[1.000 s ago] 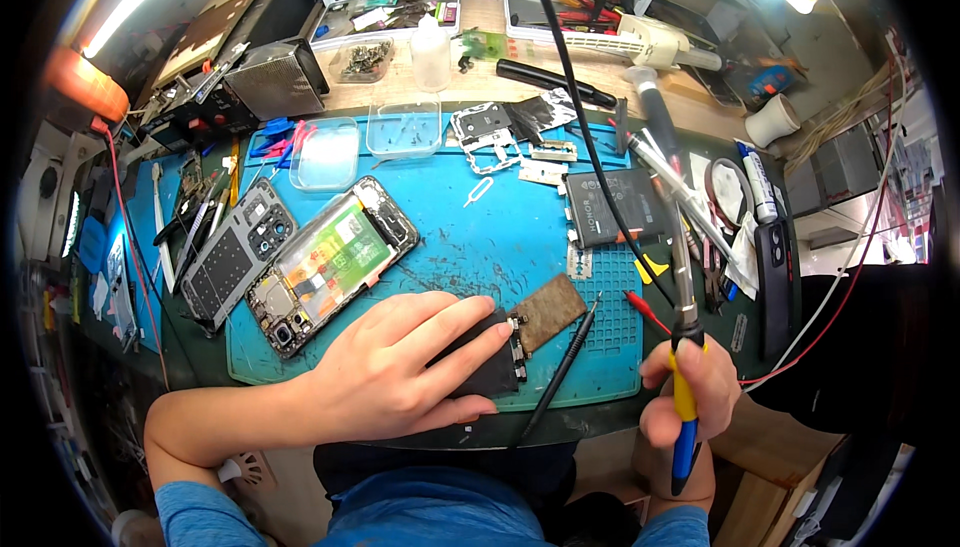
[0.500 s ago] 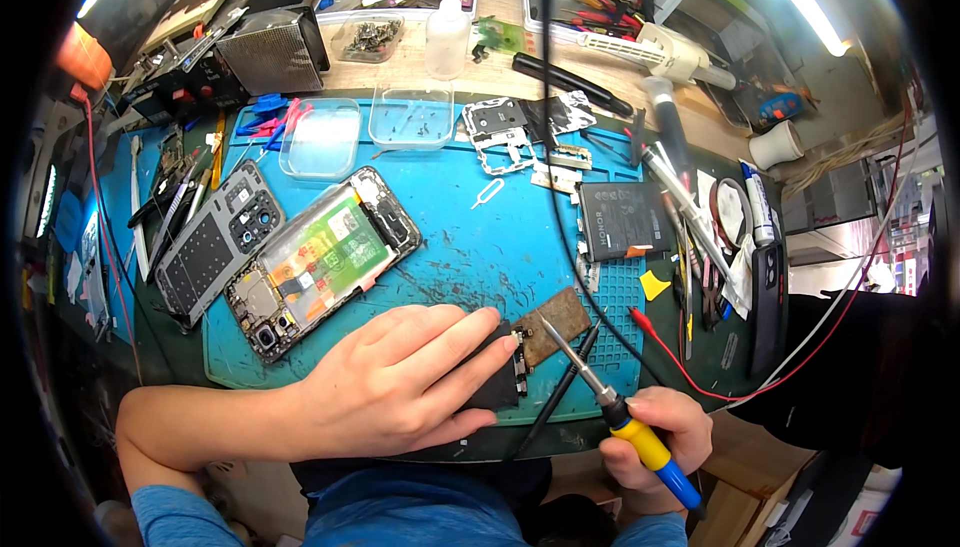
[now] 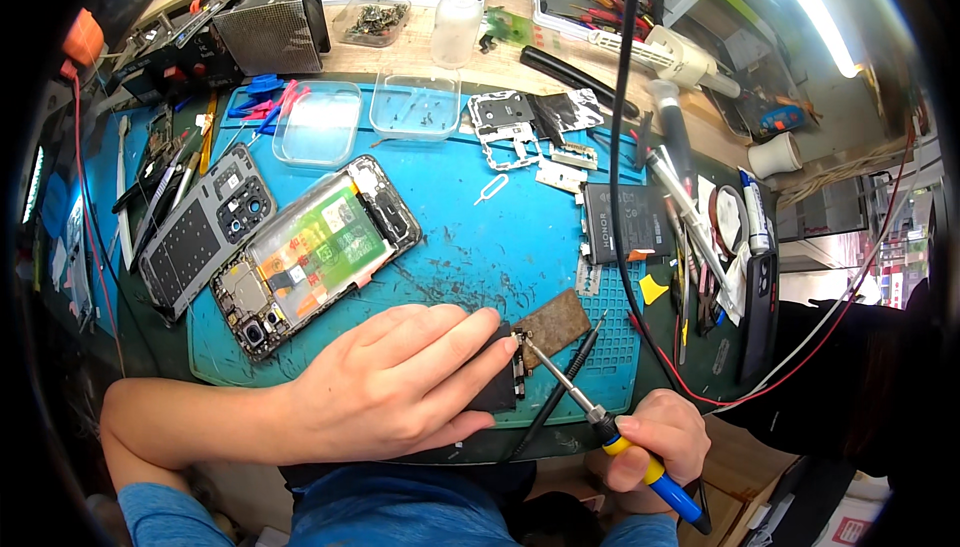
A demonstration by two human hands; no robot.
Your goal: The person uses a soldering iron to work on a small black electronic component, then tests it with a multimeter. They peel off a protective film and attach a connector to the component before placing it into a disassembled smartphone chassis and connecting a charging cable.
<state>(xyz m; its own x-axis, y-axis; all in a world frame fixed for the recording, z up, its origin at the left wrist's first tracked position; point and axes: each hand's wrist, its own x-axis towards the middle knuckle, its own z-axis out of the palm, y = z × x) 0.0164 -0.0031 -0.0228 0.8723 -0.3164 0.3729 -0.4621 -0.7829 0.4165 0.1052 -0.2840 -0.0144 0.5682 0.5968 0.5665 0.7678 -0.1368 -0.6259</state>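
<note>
My left hand (image 3: pixel 395 382) grips a flat black phone battery (image 3: pixel 497 394), its fingers lying across the top and hiding much of it. A small strip of circuit (image 3: pixel 519 362) shows along the battery's right edge. In my right hand (image 3: pixel 663 442) is a soldering iron (image 3: pixel 650 469) with a yellow and blue handle. Its metal tip points up and left, at or very near the circuit strip; contact cannot be made out. Behind the tip, a brown flat plate (image 3: pixel 556 328) lies on the blue mat (image 3: pixel 470 257). A slim black tool (image 3: pixel 553 397) lies under the iron's shaft.
An opened phone (image 3: pixel 315 257) and a grey back cover (image 3: pixel 208 232) lie to the left. Another black battery (image 3: pixel 622 222) sits at the right, near several hand tools. Clear plastic trays (image 3: pixel 415 107) stand behind. A dark cable (image 3: pixel 622 127) hangs down across the view.
The soldering iron's tip has moved left and down, from over the brown plate to the battery's circuit strip. My left hand keeps its hold. The view has shifted slightly.
</note>
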